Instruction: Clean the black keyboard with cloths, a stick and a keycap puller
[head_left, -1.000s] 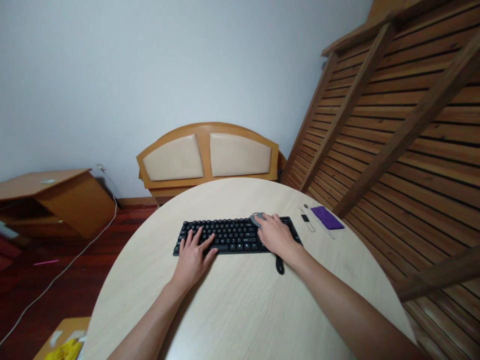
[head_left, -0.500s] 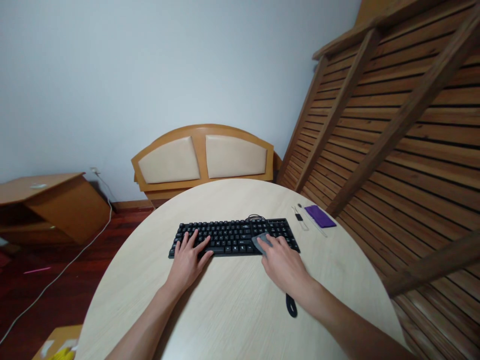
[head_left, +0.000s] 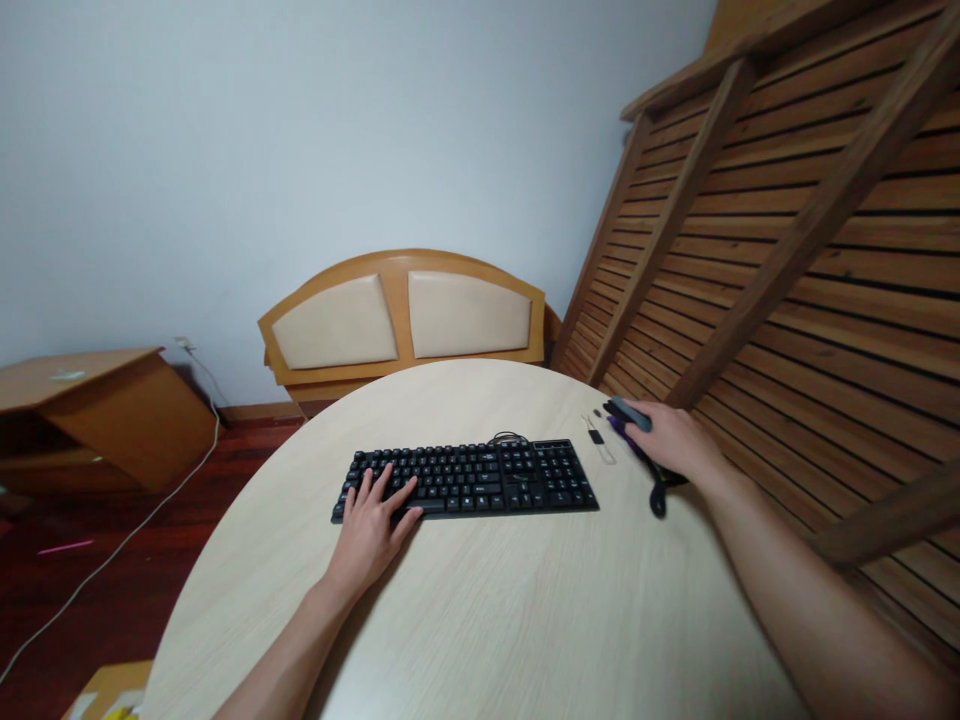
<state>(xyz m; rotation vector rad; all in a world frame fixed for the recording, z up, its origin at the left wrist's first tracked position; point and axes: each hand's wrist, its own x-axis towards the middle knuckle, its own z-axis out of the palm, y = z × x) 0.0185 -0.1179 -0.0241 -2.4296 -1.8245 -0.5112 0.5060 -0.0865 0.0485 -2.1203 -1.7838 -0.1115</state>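
Observation:
A black keyboard (head_left: pixel 465 480) lies on the round pale table. My left hand (head_left: pixel 373 520) rests on its left end with the fingers spread over the keys. Out past the keyboard's right side, my right hand (head_left: pixel 671 437) is closed around a grey-and-black cleaning brush (head_left: pixel 634 412), whose black handle end with a loop sticks out below the hand. Beneath the brush a purple cloth (head_left: pixel 621 428) shows only in part, mostly covered by the hand. Left of it lie a small tool of thin wire with a black middle (head_left: pixel 596 437) and a small dark tip (head_left: pixel 598 413) of another item.
The round table (head_left: pixel 480 620) has a curved edge on both sides. Slatted wooden panels (head_left: pixel 810 260) lean close along the right. A padded headboard (head_left: pixel 405 315) stands behind the table, a low wooden cabinet (head_left: pixel 142 420) at left, and a white cable (head_left: pixel 150 530) crosses the floor.
My right hand has moved from the keyboard's number pad to the right, carrying the brush over the purple cloth. My left hand stays on the keys.

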